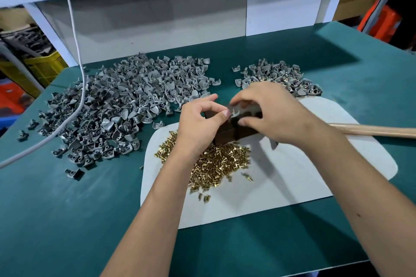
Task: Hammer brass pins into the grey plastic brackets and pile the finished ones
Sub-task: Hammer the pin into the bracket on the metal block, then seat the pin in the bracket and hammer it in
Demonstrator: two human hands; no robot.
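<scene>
1. Both hands are working over the dark block (pixel 234 128) on the white sheet (pixel 292 177) — this looks like the loading step, seating a bracket (pixel 235 113) on the block before any hammering.
2. The left hand (pixel 200 117) is pinching the small grey bracket at the block's top edge, thumb and forefinger curled on it.
3. The right hand (pixel 267 110) is arching over the block with fingers curled down onto it; whether it is also gripping a pin I cannot tell.
4. Loose pins (pixel 220 162) are lying in a heap just in front of the block, under the left wrist.
5. Raw brackets are lying in the big pile (pixel 126 105) to the left; the small pile (pixel 279 76) behind the right hand, showing brass glints, is likely the finished one.
6. The hammer handle (pixel 378 131) is lying idle at the right — so next, I judge, a pin needs setting upright in the bracket, then the right hand must be reaching for that handle.
</scene>
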